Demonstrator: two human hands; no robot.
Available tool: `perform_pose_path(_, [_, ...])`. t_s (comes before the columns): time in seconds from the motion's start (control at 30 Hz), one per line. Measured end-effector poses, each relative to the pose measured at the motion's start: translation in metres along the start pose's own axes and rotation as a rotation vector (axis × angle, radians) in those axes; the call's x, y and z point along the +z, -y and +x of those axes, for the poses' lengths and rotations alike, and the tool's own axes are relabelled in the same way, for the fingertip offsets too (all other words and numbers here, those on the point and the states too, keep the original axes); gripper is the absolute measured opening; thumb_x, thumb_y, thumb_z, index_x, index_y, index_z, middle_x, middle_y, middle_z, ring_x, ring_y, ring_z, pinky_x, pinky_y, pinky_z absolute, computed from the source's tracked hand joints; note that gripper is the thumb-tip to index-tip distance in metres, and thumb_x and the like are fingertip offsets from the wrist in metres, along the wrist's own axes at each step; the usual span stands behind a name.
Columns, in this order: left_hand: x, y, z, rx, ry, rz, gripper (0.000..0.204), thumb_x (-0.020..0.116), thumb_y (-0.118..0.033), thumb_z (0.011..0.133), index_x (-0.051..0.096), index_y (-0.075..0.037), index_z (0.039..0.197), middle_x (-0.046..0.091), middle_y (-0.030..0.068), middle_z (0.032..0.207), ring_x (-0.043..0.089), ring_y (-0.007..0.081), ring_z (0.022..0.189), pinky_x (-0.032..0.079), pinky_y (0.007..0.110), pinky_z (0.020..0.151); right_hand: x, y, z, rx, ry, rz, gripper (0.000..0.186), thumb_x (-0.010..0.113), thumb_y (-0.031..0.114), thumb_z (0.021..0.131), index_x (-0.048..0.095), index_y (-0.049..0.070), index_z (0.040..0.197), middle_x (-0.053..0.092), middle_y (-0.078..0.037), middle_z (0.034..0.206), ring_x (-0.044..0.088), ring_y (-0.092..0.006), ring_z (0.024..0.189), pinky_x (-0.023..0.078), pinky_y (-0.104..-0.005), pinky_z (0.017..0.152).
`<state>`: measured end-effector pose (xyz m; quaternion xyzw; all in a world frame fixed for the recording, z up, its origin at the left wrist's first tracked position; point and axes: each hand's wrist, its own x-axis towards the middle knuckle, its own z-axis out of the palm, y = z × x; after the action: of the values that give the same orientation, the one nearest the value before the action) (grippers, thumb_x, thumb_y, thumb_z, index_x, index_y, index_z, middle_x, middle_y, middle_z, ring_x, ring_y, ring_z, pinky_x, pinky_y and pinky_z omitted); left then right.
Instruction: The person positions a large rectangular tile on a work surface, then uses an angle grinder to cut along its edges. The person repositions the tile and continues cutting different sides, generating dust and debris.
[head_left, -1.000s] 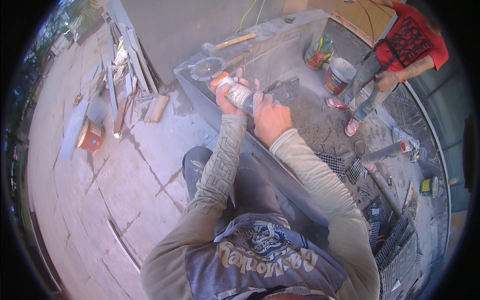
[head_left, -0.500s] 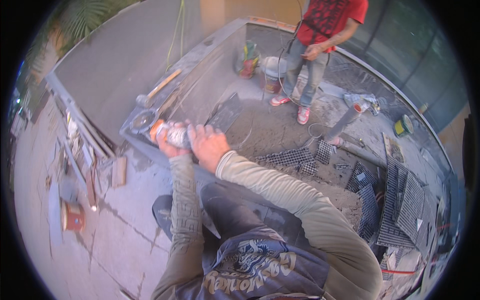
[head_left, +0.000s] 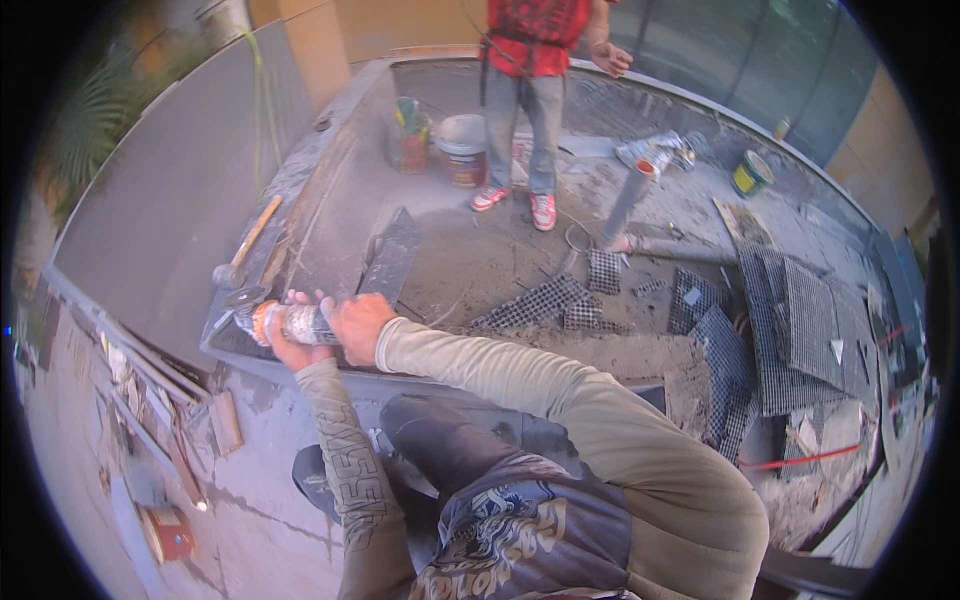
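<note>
Two hands, left [head_left: 283, 348] and right [head_left: 357, 325], each grip closed around the angle grinder [head_left: 285, 322].

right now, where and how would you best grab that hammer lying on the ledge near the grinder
Probably by the wooden handle, around its middle, coming from above. The hammer lies flat on the ledge, its handle pointing up and away and bare along its length, while its metal head sits close to the grinder held in both hands, so the far end is freer.
</note>
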<state>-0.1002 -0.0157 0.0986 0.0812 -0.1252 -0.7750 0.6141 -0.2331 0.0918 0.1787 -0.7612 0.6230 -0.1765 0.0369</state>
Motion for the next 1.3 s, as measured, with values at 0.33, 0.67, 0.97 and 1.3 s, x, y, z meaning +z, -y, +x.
perform_pose_path(0.33, [-0.032,0.018,0.007,0.334,-0.095,0.618,0.031,0.062,-0.031,0.090,0.060,-0.007,0.109,0.068,0.0147,0.098,0.068,0.0291,0.094,0.057,0.046,0.086,0.043,-0.017,-0.017,0.074,-0.205,0.065,0.048,0.076,0.021,0.066,0.063,-0.007,0.104,0.072,-0.019,0.092,0.073,-0.0335,0.086,0.059,-0.0446,0.071])
perform_pose_path(0.67, [-0.047,0.001,0.027,0.322,-0.028,0.718,0.035,0.067,-0.026,0.084,0.060,-0.005,0.111,0.065,0.0131,0.100,0.066,0.0283,0.094,0.055,0.044,0.086,0.056,-0.018,-0.012,0.082,-0.305,0.122,0.043,0.076,0.021,0.066,0.066,-0.003,0.100,0.073,-0.018,0.092,0.074,-0.0337,0.088,0.058,-0.0424,0.073])
perform_pose_path(0.97, [-0.031,0.007,0.006,0.150,-0.143,0.654,0.033,0.070,-0.030,0.088,0.060,-0.006,0.109,0.065,0.0103,0.097,0.067,0.0254,0.094,0.057,0.042,0.084,0.026,-0.021,-0.016,0.068,-0.124,0.214,0.044,0.079,0.011,0.063,0.064,-0.002,0.102,0.072,-0.018,0.095,0.073,-0.0344,0.091,0.058,-0.0435,0.078])
perform_pose_path(1.3, [-0.016,-0.016,0.011,0.028,-0.058,0.181,0.021,0.065,-0.018,0.088,0.060,-0.002,0.099,0.066,0.0123,0.089,0.067,0.0257,0.086,0.059,0.042,0.082,0.013,-0.006,0.005,-0.005,-0.064,0.124,0.047,0.074,0.009,0.073,0.052,-0.003,0.112,0.069,-0.022,0.098,0.072,-0.0376,0.089,0.058,-0.0454,0.074])
